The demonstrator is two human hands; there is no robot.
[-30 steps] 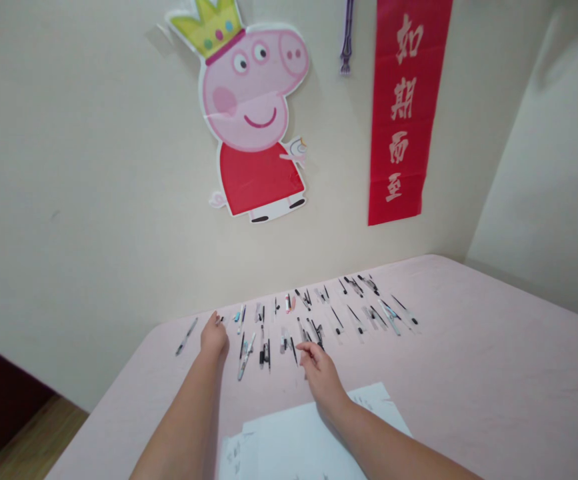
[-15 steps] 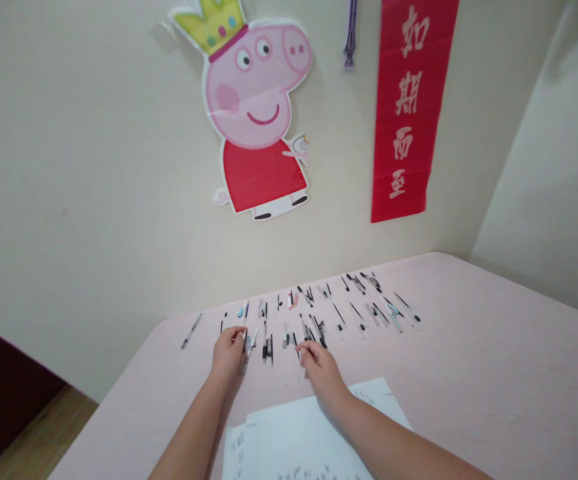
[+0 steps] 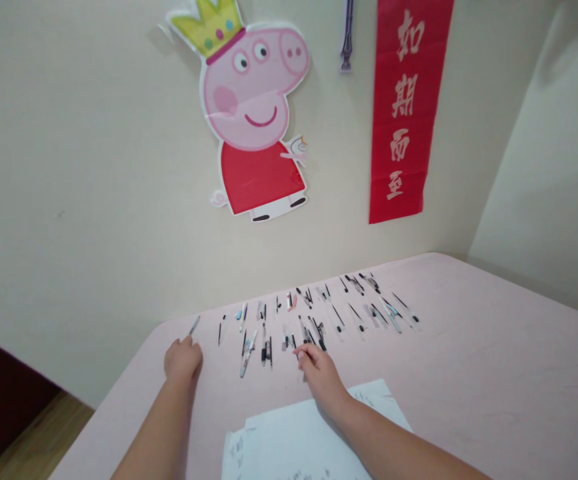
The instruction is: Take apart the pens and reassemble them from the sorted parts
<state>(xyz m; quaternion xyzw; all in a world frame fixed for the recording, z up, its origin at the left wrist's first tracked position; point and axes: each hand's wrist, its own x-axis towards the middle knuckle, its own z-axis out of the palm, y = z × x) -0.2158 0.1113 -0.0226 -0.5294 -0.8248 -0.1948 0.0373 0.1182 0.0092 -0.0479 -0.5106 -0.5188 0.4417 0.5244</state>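
Several pens and pen parts [image 3: 319, 313] lie in rows on the pink table [image 3: 479, 373], near the wall. One pen [image 3: 195, 325] lies apart at the far left. My left hand [image 3: 183, 360] is curled over that pen's near end, fingers closed. My right hand [image 3: 319, 375] rests near the middle of the rows. Its fingertips are pinched together at a small pen part, too small to name. Its wrist lies over white paper sheets [image 3: 299, 440].
The table's left edge drops to a wooden floor [image 3: 33, 447]. The wall behind the table carries a cartoon pig cut-out [image 3: 256, 113] and a red banner [image 3: 406, 107]. A second wall closes the right side.
My left hand moved left from the row of pens to the lone pen at the far left and covers its near end. My right hand stayed put.
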